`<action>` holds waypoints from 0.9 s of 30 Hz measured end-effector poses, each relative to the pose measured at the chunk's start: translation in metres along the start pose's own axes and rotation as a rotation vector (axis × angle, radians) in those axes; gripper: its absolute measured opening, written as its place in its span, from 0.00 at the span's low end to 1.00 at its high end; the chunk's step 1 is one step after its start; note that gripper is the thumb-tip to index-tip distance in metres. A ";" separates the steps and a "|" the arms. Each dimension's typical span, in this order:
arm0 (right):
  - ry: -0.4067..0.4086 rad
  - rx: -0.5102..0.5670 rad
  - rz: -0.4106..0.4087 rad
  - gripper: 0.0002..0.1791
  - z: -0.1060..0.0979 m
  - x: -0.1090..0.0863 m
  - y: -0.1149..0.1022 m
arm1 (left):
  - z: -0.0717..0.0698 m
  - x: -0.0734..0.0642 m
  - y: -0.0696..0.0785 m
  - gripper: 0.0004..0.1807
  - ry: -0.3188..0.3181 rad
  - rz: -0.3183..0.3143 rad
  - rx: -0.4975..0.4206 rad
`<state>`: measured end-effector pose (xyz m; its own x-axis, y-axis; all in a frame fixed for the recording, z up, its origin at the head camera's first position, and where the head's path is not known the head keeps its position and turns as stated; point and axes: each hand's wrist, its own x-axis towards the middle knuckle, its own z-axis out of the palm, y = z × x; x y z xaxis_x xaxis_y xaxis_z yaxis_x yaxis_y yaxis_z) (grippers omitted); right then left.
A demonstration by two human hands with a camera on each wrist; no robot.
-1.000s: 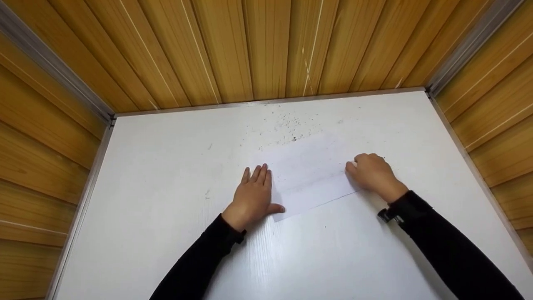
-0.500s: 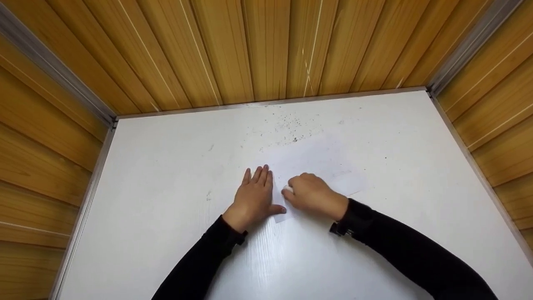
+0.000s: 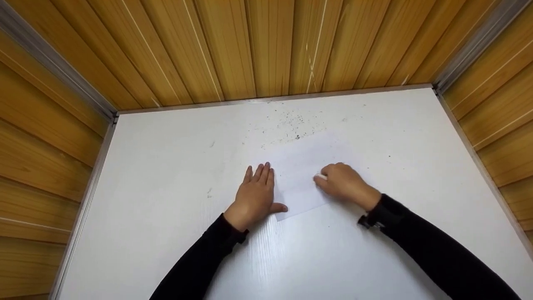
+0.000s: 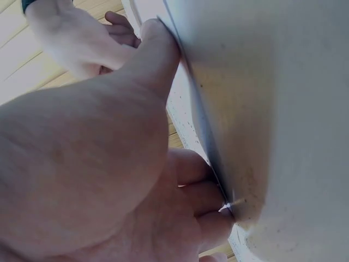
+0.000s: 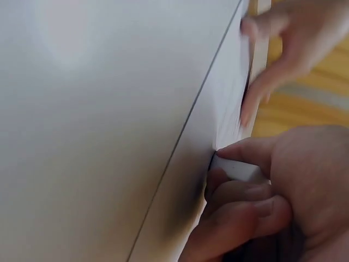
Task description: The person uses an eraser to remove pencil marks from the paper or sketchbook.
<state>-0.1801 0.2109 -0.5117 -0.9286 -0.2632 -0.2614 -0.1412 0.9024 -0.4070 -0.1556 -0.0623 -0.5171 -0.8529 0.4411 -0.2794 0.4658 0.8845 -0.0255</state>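
Observation:
A sheet of white paper [image 3: 300, 162] lies slightly turned on the white table. My left hand [image 3: 253, 195] rests flat on its left edge, fingers spread forward and thumb out to the side over the near corner. Between the thumb and curled fingers of my right hand [image 3: 345, 183] is a small white eraser [image 5: 237, 169], pressed to the right part of the sheet. Most of the eraser is hidden by the fingers. In the left wrist view, the thumb and fingertips of the left hand [image 4: 125, 142] meet the paper's surface.
Dark crumbs [image 3: 291, 121] are scattered on the table [image 3: 175, 166] beyond the paper's far edge, with a few specks at the right. Wood-look panels [image 3: 266, 50] close off the back and both sides, with grey metal trim along the table's edges.
My right hand first swept left across the paper from its right edge, close to the left hand, then came partway back right. The left hand has stayed in place.

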 end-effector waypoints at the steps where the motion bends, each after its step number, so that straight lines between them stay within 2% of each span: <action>1: 0.000 0.003 0.029 0.28 -0.008 -0.003 0.013 | -0.001 0.000 0.000 0.68 0.000 0.001 0.005; 6: 0.010 0.003 0.139 0.31 -0.040 -0.017 0.063 | -0.002 0.000 0.001 0.68 0.006 0.003 0.016; 8: 0.023 -0.005 0.165 0.30 -0.045 -0.019 0.072 | -0.002 0.000 0.000 0.68 0.004 0.005 0.008; 11: 0.054 -0.023 0.172 0.26 -0.043 -0.021 0.073 | -0.001 0.000 -0.001 0.68 -0.002 0.007 -0.008; 15: 0.084 -0.006 0.159 0.24 -0.038 -0.024 0.058 | -0.003 0.000 -0.001 0.68 0.000 0.016 -0.045; 18: 0.075 0.035 0.128 0.25 -0.033 -0.025 0.038 | -0.006 -0.001 -0.001 0.67 0.006 0.029 -0.086; 22: 0.025 0.032 0.060 0.24 -0.022 -0.020 0.000 | -0.011 -0.003 -0.001 0.66 -0.002 0.043 -0.127; 27: -0.031 -0.011 -0.019 0.23 -0.002 -0.008 -0.051 | -0.009 -0.004 0.000 0.64 0.021 0.041 -0.147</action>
<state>-0.1665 0.1678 -0.4875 -0.9147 -0.2903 -0.2811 -0.1622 0.9009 -0.4025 -0.1539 -0.0629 -0.5069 -0.8395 0.4789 -0.2567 0.4621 0.8778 0.1264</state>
